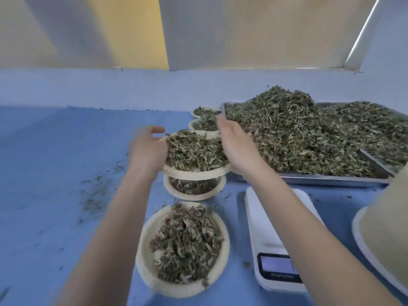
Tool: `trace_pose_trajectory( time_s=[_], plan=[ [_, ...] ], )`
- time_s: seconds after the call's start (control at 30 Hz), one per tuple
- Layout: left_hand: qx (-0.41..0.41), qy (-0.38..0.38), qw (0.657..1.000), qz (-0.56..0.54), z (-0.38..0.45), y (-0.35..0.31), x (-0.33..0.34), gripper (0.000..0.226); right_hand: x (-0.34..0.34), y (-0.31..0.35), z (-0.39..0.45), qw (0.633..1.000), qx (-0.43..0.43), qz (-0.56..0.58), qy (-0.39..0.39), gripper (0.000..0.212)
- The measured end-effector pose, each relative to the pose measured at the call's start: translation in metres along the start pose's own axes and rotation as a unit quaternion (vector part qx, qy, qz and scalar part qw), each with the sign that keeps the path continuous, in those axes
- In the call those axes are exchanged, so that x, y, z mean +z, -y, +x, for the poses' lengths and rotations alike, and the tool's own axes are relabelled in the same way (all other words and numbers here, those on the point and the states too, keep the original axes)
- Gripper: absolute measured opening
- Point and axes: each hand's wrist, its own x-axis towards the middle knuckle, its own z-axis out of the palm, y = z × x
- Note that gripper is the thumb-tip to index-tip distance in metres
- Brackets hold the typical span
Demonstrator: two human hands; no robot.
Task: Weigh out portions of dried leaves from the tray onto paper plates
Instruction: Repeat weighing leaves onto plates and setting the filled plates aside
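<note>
I hold a paper plate [194, 174] heaped with dried leaves in the air, above another filled plate [194, 196] on the blue table. My left hand [146, 149] grips its left rim and my right hand [237, 146] grips its right rim. A metal tray [331, 178] piled with dried leaves [298, 133] sits at the right. A white digital scale [276, 244] stands in front of the tray, partly behind my right forearm, with nothing on its platform. A filled plate [154, 281] lies nearest me. Two more filled plates [194, 124] sit behind the one I hold.
A stack of upturned paper plates [379, 235] stands at the right edge. Loose leaf crumbs [95, 195] are scattered on the blue table [55, 162] to the left. A pale wall ledge [132, 87] runs along the back.
</note>
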Motion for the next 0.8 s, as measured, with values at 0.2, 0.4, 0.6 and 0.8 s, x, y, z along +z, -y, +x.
trace_pose_trajectory(
  time_s=[0.2,0.4,0.6,0.8],
  plan=[
    [-0.022,-0.072,0.997,-0.009,0.057,0.007,-0.042,0.032,0.051,0.011,0.053,0.999,0.030,-0.001,0.033,0.060],
    [-0.051,-0.122,0.991,-0.021,0.100,0.024,-0.038,0.037,0.071,-0.002,0.090,0.980,0.150,0.122,0.054,0.038],
    [-0.102,-0.147,0.976,-0.123,0.140,0.033,-0.012,0.032,0.086,-0.015,0.121,0.907,0.202,0.366,0.060,0.017],
    [-0.125,-0.126,0.967,-0.182,0.190,0.041,0.006,0.034,0.106,-0.030,0.180,0.890,0.267,0.368,0.022,0.008]
  ],
)
